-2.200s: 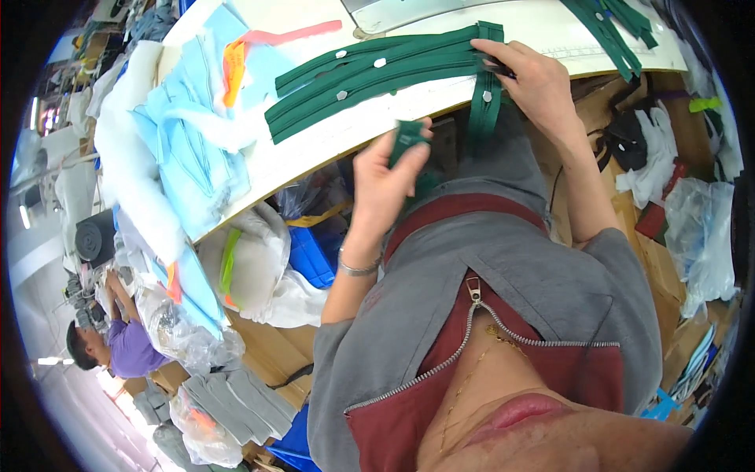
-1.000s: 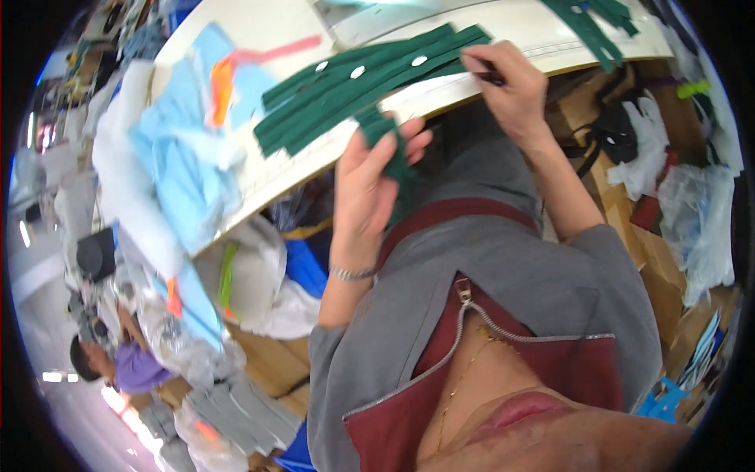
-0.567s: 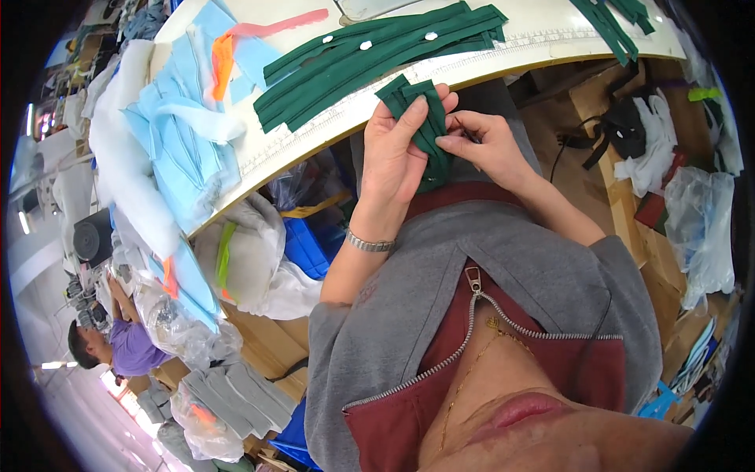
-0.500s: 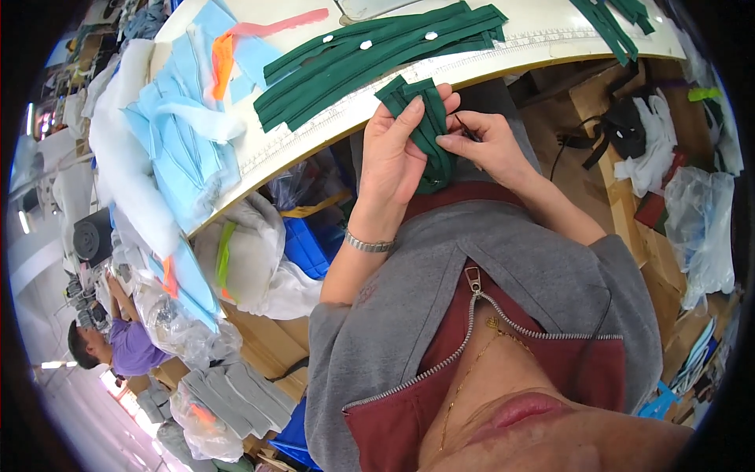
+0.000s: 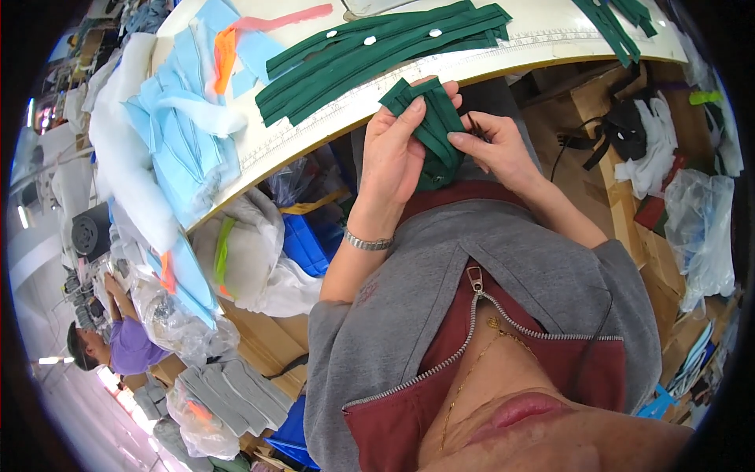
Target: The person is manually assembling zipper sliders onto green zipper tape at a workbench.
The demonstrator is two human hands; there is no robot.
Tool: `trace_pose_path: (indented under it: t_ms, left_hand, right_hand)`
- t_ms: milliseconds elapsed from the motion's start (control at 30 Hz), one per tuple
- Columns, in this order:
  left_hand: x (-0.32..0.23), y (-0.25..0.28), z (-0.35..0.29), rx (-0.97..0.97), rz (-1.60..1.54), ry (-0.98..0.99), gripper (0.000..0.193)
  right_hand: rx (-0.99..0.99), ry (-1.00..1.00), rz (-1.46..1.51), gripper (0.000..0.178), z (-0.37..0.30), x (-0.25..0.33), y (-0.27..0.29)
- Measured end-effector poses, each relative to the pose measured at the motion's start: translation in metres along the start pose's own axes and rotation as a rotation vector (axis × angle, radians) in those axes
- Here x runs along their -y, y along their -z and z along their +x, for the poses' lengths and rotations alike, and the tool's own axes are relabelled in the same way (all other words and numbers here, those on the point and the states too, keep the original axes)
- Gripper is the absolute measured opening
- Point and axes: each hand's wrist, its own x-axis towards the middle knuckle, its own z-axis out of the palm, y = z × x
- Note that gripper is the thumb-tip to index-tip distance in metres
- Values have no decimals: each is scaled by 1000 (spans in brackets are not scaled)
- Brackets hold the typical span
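Observation:
My left hand [image 5: 393,145] is closed on a folded green fabric strip [image 5: 440,130], thumb on top, in front of the table's near edge. The strip's lower part hangs as a loop near my waist. My right hand [image 5: 499,149] is closed around small dark thread snips [image 5: 476,130], whose tips point up beside the strip; fingers partly hide them. Its thumb is close to the strip's right side. On the table beyond lie more stitched green strips [image 5: 377,59] with several small white pieces on them.
A ruler tape [image 5: 346,114] runs along the white table's [image 5: 259,149] curved near edge. Light blue fabric [image 5: 177,134], white padding and orange pieces lie left. Further green strips [image 5: 605,27] lie far right. Below are a blue bin [image 5: 305,245], cardboard and plastic bags. A person in purple [image 5: 135,346] works far left.
My right hand has shifted slightly right and down along the strip, with the snips' tips turned more upward. The strip appears spread wider between the hands. My left hand has hardly moved.

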Motion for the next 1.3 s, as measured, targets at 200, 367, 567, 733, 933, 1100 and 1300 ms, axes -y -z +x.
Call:
trace_pose_path:
  t_ms: [200, 367, 567, 733, 933, 1100, 1300]
  left_hand:
    - [0, 7, -5, -50, 191, -59, 27]
    - [-2, 15, -6, -121, 372, -202, 25]
    - [-7, 20, -7, -137, 433, -224, 21]
    - [-11, 20, -7, -120, 467, -167, 22]
    - [-13, 24, -9, -97, 584, -205, 22]
    - [-15, 21, -9, -63, 608, -204, 22]
    - [-20, 14, -6, 3, 687, -148, 22]
  right_hand:
    - [-28, 45, 45, 16, -4, 6, 8]
    - [-15, 111, -5, 17, -8, 10, 16]
    - [-18, 125, -19, 14, -9, 4, 24]
    - [-24, 129, -4, 10, -9, 2, 24]
    - [17, 72, -65, 19, -12, 5, 30]
    - [8, 116, -104, 11, -11, 0, 28]
    - [63, 150, -285, 15, -14, 8, 25]
